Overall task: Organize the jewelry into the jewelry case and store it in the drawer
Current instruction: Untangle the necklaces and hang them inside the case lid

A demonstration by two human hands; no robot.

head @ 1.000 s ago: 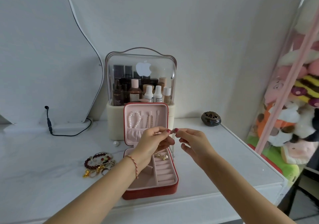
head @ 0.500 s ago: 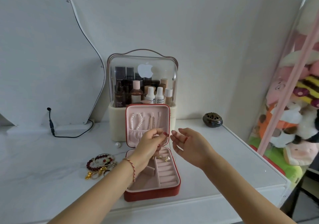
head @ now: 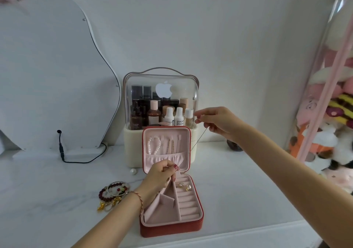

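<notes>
A red jewelry case (head: 172,226) with pink lining stands open on the white table, lid upright. A pearl bracelet (head: 154,145) and thin chains hang in the lid; gold rings (head: 185,186) sit in the ring rolls. My left hand (head: 162,175) pinches one end of a thin chain necklace (head: 198,139) at the lid's elastic pocket. My right hand (head: 215,121) pinches the other end, raised to the right of the lid, so the chain stretches taut between them. A pile of beaded bracelets (head: 113,192) lies left of the case.
A clear-domed cosmetics organizer (head: 160,87) full of bottles stands behind the case. A mirror (head: 47,75) with a black cable (head: 63,152) leans at left. A loose pearl earring (head: 133,171) lies near the organizer. A bag of plush toys (head: 328,129) hangs right of the table.
My right hand has moved up and to the right, drawing the chain out taut. My left hand has lowered to the lid's pocket, still pinching its end.
</notes>
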